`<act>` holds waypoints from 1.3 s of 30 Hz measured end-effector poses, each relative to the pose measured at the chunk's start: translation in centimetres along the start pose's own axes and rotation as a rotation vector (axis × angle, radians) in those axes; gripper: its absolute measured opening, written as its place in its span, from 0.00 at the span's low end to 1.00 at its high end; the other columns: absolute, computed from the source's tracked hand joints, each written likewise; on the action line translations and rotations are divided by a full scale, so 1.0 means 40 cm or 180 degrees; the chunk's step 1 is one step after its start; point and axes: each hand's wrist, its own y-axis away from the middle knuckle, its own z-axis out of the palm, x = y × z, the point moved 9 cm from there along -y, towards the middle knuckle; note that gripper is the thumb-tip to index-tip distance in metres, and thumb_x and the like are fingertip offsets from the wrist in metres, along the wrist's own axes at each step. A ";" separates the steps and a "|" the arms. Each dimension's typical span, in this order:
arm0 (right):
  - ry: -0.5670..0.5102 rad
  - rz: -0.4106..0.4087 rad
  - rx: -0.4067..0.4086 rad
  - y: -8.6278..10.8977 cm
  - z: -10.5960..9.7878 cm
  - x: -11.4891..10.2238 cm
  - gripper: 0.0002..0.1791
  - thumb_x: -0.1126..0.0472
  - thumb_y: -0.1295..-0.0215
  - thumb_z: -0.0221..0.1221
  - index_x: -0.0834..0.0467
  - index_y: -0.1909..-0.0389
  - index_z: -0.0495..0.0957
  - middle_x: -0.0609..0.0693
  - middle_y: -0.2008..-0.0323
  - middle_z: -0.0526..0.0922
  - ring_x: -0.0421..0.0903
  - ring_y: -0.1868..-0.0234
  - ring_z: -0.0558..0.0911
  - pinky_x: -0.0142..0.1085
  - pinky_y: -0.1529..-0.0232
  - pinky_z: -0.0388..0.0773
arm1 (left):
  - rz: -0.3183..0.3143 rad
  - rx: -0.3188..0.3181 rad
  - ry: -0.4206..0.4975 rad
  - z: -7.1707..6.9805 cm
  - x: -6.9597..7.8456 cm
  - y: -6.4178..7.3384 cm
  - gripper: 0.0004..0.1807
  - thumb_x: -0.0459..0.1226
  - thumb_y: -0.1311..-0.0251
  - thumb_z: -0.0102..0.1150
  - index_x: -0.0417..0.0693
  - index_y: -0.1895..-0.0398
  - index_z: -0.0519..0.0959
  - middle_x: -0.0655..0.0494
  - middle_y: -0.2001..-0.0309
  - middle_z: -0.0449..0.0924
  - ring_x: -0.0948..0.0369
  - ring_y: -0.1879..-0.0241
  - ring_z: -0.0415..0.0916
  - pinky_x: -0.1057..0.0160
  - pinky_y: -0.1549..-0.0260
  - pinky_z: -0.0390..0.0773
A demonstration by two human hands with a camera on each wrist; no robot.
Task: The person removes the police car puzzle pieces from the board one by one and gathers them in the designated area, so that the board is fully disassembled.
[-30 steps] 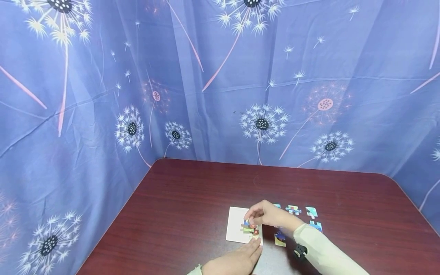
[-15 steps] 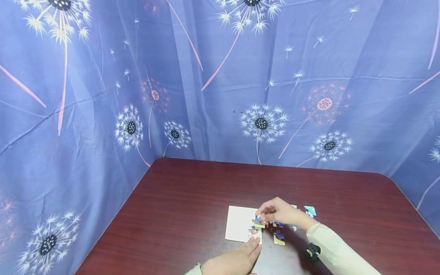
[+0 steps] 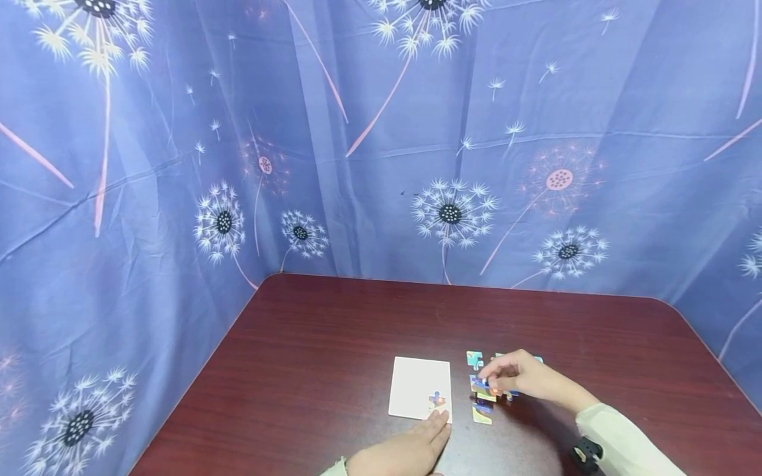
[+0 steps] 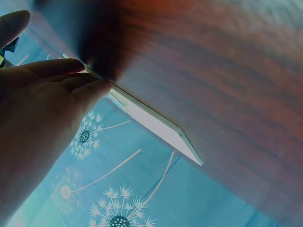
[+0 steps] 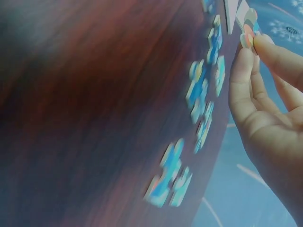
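Observation:
In the head view my right hand [image 3: 532, 378] pinches a colourful jigsaw piece [image 3: 488, 391] between thumb and fingers, over the loose pieces right of a square white puzzle board [image 3: 413, 383]. The right wrist view shows the pinched jigsaw piece [image 5: 248, 36] raised above the table. My left hand [image 3: 407, 448] rests with extended fingers at the board's near right corner, where one jigsaw piece [image 3: 437, 400] lies. Seen low in the left wrist view, the left hand's fingertips [image 4: 100, 88] are at the edge of the thin board [image 4: 156, 124].
Several loose jigsaw pieces lie right of the board, among them a blue corner piece [image 3: 474, 359] and a yellow-and-blue one [image 3: 483, 414]; my right hand partly hides others. The dark red table [image 3: 321, 344] ends at a blue dandelion-print curtain [image 3: 369, 218].
My right hand has carried the jigsaw piece from over the board's right side rightward to above the loose pieces. My left hand has stayed at the board's corner.

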 end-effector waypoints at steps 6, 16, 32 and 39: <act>-0.0113 0.0003 -0.0076 0.050 -0.004 0.014 0.11 0.73 0.35 0.54 0.75 0.54 0.77 0.65 0.73 0.80 0.43 0.74 0.79 0.39 0.75 0.80 | 0.0045 0.0016 0.0010 -0.004 0.002 0.005 0.43 0.61 0.32 0.36 0.36 0.29 0.59 0.42 0.27 0.53 0.54 0.27 0.49 0.64 0.33 0.56; -0.0322 -0.0062 -0.0232 0.101 0.011 0.026 0.12 0.77 0.37 0.51 0.76 0.54 0.76 0.69 0.72 0.78 0.47 0.74 0.79 0.37 0.75 0.79 | -0.0002 -0.0011 0.0106 -0.001 0.002 0.008 0.44 0.63 0.34 0.38 0.38 0.29 0.59 0.44 0.26 0.52 0.55 0.27 0.48 0.65 0.33 0.56; -0.0037 -0.0021 -0.0064 0.121 0.005 0.031 0.10 0.74 0.36 0.54 0.71 0.56 0.79 0.62 0.73 0.79 0.45 0.79 0.76 0.36 0.81 0.76 | 0.0034 -0.0043 0.0098 -0.005 0.006 0.007 0.43 0.62 0.33 0.38 0.37 0.29 0.59 0.43 0.27 0.52 0.54 0.27 0.48 0.64 0.33 0.56; 0.0113 0.0088 0.0043 0.123 -0.002 0.035 0.11 0.75 0.37 0.54 0.70 0.57 0.80 0.56 0.72 0.80 0.39 0.78 0.76 0.34 0.80 0.76 | 0.0071 0.0002 0.0087 -0.015 0.006 0.005 0.42 0.61 0.32 0.37 0.37 0.29 0.59 0.43 0.27 0.52 0.55 0.27 0.48 0.65 0.33 0.56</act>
